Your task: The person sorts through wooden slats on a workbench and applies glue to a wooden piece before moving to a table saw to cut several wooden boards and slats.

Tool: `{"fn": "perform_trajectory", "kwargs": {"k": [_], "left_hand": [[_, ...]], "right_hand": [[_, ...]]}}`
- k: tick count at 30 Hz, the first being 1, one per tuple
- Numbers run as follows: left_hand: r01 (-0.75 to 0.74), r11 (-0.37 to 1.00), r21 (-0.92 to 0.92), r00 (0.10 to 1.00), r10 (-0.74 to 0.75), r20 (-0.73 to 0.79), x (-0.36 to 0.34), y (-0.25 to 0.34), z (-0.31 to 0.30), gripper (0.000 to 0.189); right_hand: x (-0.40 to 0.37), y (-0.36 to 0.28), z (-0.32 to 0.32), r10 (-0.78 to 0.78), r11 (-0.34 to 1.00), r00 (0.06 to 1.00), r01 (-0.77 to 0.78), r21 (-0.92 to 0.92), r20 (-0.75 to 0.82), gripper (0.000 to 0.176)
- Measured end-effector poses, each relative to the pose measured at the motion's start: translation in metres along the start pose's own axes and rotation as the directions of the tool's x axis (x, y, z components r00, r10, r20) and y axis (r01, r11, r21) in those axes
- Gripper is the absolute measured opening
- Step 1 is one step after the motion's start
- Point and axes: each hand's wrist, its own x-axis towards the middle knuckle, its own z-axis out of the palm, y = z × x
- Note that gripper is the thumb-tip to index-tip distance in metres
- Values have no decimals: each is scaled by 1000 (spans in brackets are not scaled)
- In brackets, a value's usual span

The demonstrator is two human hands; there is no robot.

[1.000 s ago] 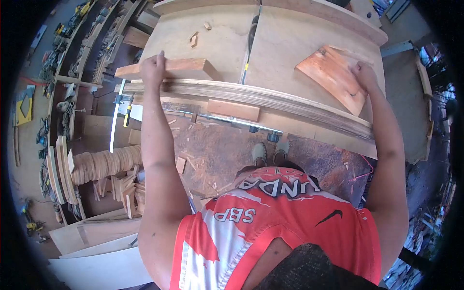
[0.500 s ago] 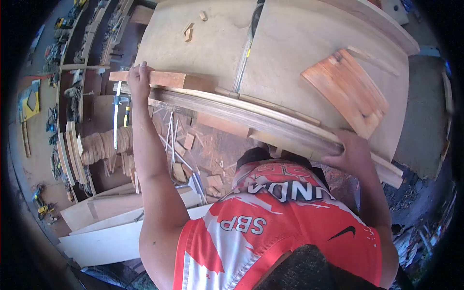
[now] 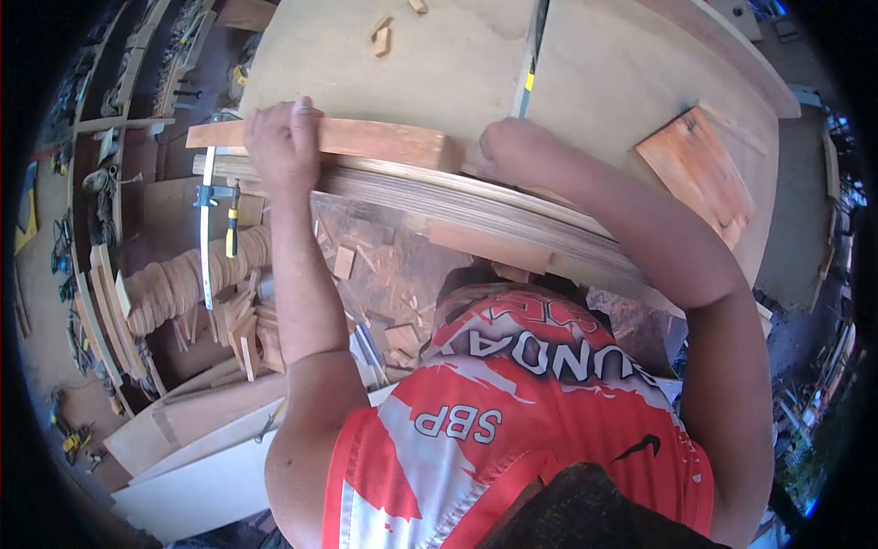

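My left hand (image 3: 285, 146) is wrapped over a reddish wooden block (image 3: 384, 139) lying along the near edge of the worktable (image 3: 430, 73). Just below the block runs a long strip of layered wood (image 3: 439, 209). My right hand (image 3: 514, 148) is closed, beyond the block's right end and beside the bar of a clamp (image 3: 529, 84) that crosses the tabletop. Whatever its fingers grip is hidden. To the left of my left hand hangs a bar clamp (image 3: 208, 238) with a yellow and black handle (image 3: 232, 233).
A wide reddish board (image 3: 704, 174) lies on the table's right side. Small wood offcuts (image 3: 381, 41) are at the back. Shelves of tools (image 3: 101, 183) and a row of round wooden pieces (image 3: 192, 279) stand left. Scraps (image 3: 393, 339) litter the floor.
My right hand has left the right end of the layered strip and moved left and up to beside the clamp bar. My left hand stays on the block. The view has shifted.
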Motion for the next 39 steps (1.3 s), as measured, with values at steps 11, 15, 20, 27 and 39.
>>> {"fn": "perform_trajectory", "kwargs": {"k": [11,15,20,27,39], "left_hand": [[28,996,87,998,-22,-62,0,14,1,32],[22,997,76,998,-18,-54,1,14,3,30],[-2,998,67,998,6,-59,-1,12,3,28],[-25,996,82,999,28,-39,-2,7,5,29],[-25,996,84,998,30,-53,-1,8,3,29]], "right_hand": [[54,13,-17,22,990,1000,-21,-142,5,31],[128,4,-62,-8,982,970,-38,-184,-242,46],[169,-16,-96,117,989,911,-71,128,-396,31],[-8,18,-23,-201,978,979,202,-51,25,17],[3,24,17,-75,994,990,66,-83,-116,25]]}}
